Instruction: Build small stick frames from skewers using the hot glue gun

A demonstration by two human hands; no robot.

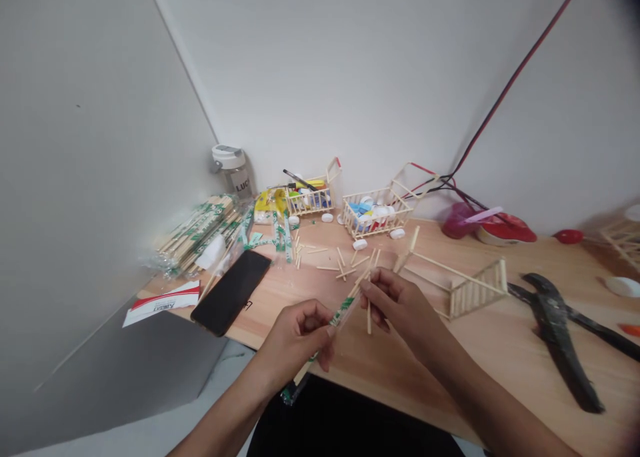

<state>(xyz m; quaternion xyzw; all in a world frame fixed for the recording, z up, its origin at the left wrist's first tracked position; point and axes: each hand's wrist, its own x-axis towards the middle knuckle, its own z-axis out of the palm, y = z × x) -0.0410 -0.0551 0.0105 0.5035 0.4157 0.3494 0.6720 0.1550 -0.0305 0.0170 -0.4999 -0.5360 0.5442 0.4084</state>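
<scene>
Pinching a wrapped chopstick packet [343, 310] in both hands, held slanted over the table's [400, 360] near edge, top end toward 1 o'clock, bottom toward 7. Left hand [303, 333]: thumb and fingers closed on the printed sleeve, low down. Right hand [385, 297]: fingertips narrow, gripping near the top, where bare wood shows past the film. Thin upright stick [369, 318] just under the right fingers; can't tell if held or lying.

Step, as I read it: getting sticks out of the sleeve. Next move calls for a firm left pinch on the film and a straight right-hand pull toward 1, no bending.

Around the hands: loose short sticks [341, 268] at 12, near the fingertips. Stick cart [380, 230] between 12 and 1, second cart [311, 208] at 11, both loaded. Open stick frame [479, 290] at 3, lying near the right hand; pliers [555, 323] past it, also 3. Phone [233, 290] at 9, bagged chopstick bundle [200, 230] at 10, farther off.
</scene>
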